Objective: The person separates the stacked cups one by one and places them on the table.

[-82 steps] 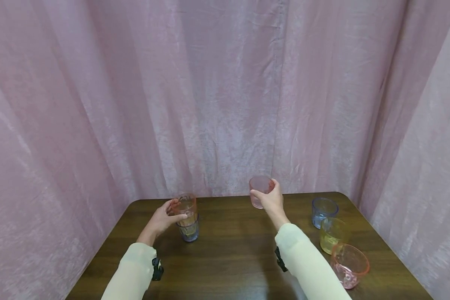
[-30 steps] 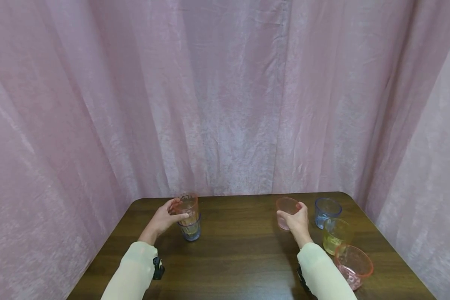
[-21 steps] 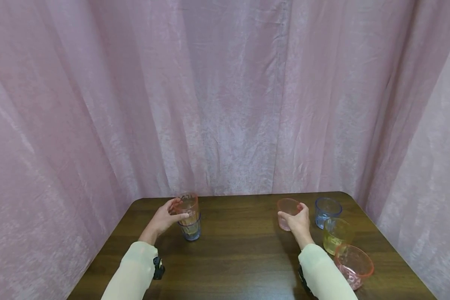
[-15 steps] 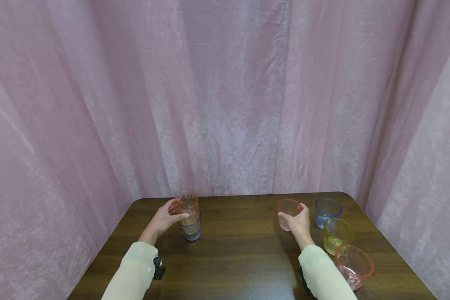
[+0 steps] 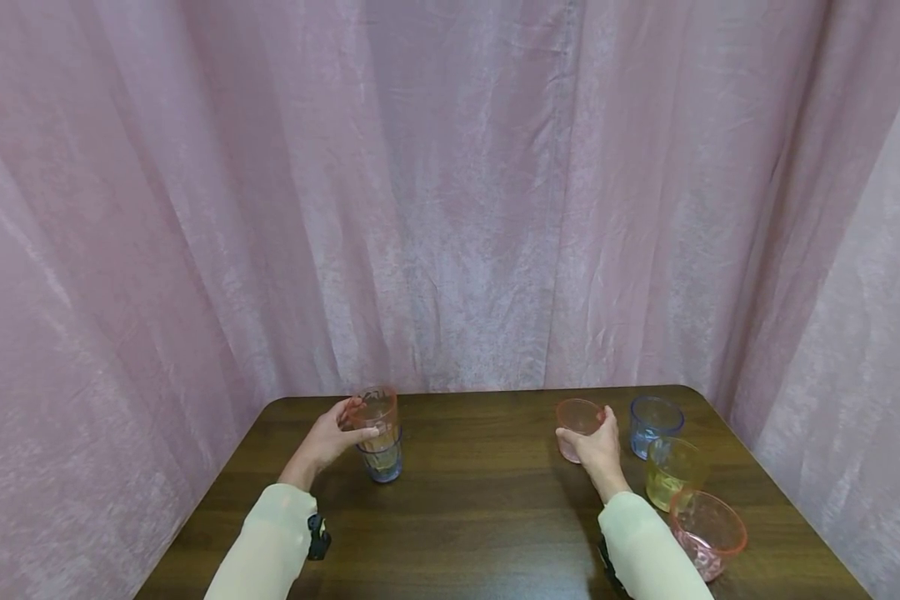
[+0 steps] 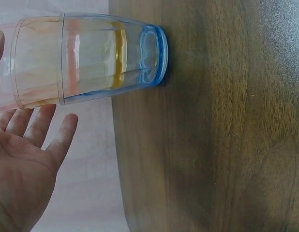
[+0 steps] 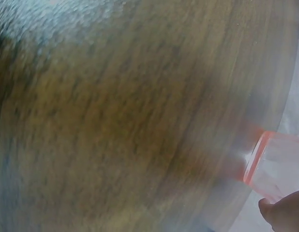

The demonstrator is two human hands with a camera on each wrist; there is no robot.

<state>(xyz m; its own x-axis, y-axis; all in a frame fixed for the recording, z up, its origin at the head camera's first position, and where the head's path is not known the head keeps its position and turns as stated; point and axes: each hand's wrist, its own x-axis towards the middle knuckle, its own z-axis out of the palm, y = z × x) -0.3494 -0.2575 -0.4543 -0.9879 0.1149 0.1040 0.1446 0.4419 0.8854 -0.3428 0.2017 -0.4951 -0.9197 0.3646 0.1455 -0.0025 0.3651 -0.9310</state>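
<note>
1. Since the earliest view, the right hand (image 5: 600, 450) has brought the pink cup (image 5: 579, 417) lower and farther toward 3 o'clock; the left hand (image 5: 324, 442) and stack (image 5: 386, 447) have hardly shifted.
2. The pink cup is at 1 o'clock of the bench's (image 5: 480, 517) middle, pinched between right thumb and fingers. Whether its base touches down, I cannot tell; best feel it sit flat before easing that pinch.
3. The stack stands at 10 o'clock, the left hand pinching it near the top. A light, level hold should avoid tipping it.
4. Mind the blue cup (image 5: 656, 429) at 2 o'clock, near the right hand; the yellow cup (image 5: 669, 475) and red cup (image 5: 708, 533) run round to 4.
</note>
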